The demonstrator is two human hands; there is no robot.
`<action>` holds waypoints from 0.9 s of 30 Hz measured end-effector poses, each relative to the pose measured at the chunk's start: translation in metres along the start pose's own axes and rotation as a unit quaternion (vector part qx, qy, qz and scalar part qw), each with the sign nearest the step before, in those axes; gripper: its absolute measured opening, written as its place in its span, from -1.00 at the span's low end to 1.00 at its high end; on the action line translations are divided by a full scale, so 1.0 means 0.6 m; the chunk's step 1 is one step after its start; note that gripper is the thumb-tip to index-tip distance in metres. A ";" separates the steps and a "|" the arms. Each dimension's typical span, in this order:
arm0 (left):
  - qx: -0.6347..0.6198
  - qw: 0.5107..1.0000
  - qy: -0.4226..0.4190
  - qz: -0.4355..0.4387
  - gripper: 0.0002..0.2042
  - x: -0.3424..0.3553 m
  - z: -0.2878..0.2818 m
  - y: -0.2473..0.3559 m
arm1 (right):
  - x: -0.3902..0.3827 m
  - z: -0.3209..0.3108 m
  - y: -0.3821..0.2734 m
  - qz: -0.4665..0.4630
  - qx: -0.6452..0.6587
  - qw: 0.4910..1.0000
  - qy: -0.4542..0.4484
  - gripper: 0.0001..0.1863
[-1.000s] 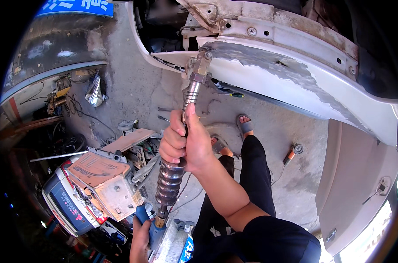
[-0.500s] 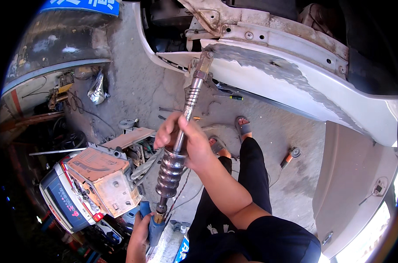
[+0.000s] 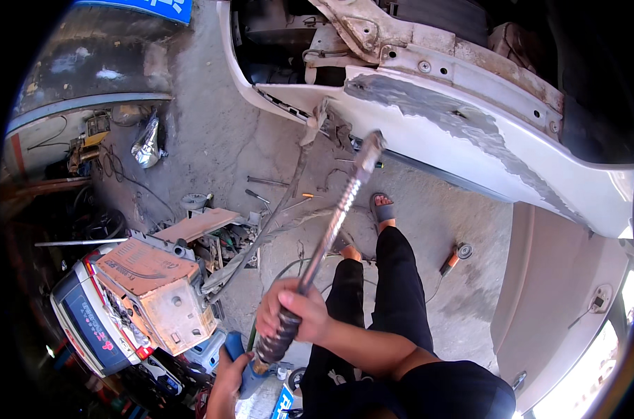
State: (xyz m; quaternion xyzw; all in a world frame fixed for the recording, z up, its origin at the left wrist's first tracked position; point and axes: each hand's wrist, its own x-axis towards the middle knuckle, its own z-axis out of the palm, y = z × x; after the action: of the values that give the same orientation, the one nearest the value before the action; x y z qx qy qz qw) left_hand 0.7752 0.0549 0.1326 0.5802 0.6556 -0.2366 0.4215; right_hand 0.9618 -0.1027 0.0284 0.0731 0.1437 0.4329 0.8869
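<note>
A slide hammer dent puller (image 3: 324, 248) slants up and to the right across the middle, its front end blurred by motion. My left hand (image 3: 230, 373) is closed round its blue handle (image 3: 254, 380) at the lower end. My right hand (image 3: 294, 309) wraps the lower shaft at the top of the dark ribbed sliding weight, which lies close to the handle. The puller's tip shows in front of the lower edge of a white car body panel (image 3: 429, 136); whether they touch, I cannot tell. A rough grey patch (image 3: 463, 126) runs along that panel.
An orange boxy machine (image 3: 153, 286) stands at the left, with a grey cable (image 3: 296, 181) trailing upward from it. An angle grinder (image 3: 455, 258) lies on the floor at the right. A beige door panel (image 3: 540, 279) stands beyond it. My sandalled feet are below the panel.
The puller's tip has swung right and down from the grey patch's left end. My right hand has moved down the shaft to the weight, which now sits nearer the handle.
</note>
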 end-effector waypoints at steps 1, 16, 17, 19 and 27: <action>0.062 0.998 0.012 0.021 -0.35 0.008 -0.019 -0.026 | -0.018 -0.006 0.017 -0.006 -0.008 1.000 -0.012 -0.71; -0.036 0.999 -0.016 0.009 -0.18 0.089 0.074 -0.008 | 0.037 -0.035 -0.051 -0.031 -0.197 0.976 0.082 -0.66; -0.036 0.999 -0.010 0.017 -0.19 0.095 0.075 -0.011 | 0.037 -0.034 -0.053 -0.032 -0.203 0.975 0.086 -0.65; -0.042 0.999 -0.011 0.017 -0.20 0.096 0.078 -0.014 | 0.039 -0.030 -0.057 -0.034 -0.215 0.972 0.093 -0.62; -0.089 0.994 -0.066 0.000 -0.20 0.091 0.086 -0.005 | 0.048 -0.024 -0.074 -0.024 -0.245 0.963 0.109 -0.59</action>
State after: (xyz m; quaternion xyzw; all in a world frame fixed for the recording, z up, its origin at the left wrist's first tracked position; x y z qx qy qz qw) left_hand 0.7882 0.0439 0.0595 0.5231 0.6449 -0.2150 0.5139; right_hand 1.0074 -0.1073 -0.0021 -0.1976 0.1311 0.4390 0.8666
